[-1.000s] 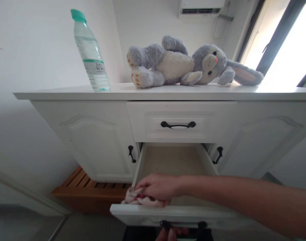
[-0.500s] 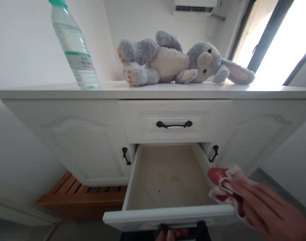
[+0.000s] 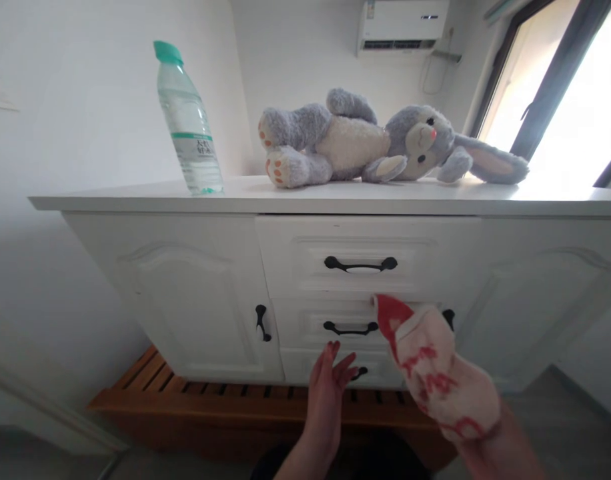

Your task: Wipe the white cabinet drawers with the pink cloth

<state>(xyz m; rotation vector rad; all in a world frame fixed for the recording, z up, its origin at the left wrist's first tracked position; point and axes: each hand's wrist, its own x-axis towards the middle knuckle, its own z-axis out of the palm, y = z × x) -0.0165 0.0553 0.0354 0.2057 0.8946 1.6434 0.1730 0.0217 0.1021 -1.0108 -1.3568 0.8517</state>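
Head view: our right hand point(image 3: 490, 440) grips a white sock with red markings point(image 3: 435, 373), lifted before the white cabinet point(image 3: 185, 287), while our left hand point(image 3: 328, 393) hangs open-fingered just short of the shut middle drawer point(image 3: 350, 327). On top stand a green-capped water bottle point(image 3: 189, 127), its label too small to read, and a grey plush rabbit point(image 3: 380, 143), below a wall air conditioner point(image 3: 403, 25) and beside a bright window point(image 3: 570, 87).

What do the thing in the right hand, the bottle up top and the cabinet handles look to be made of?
The sock held up in the right hand looks like soft knit fabric, pale with red markings and a red toe; it droops limply. The bottle seems clear thin plastic with a green cap, since it is see-through. The drawer handles look like dark metal, though painted plastic is possible.
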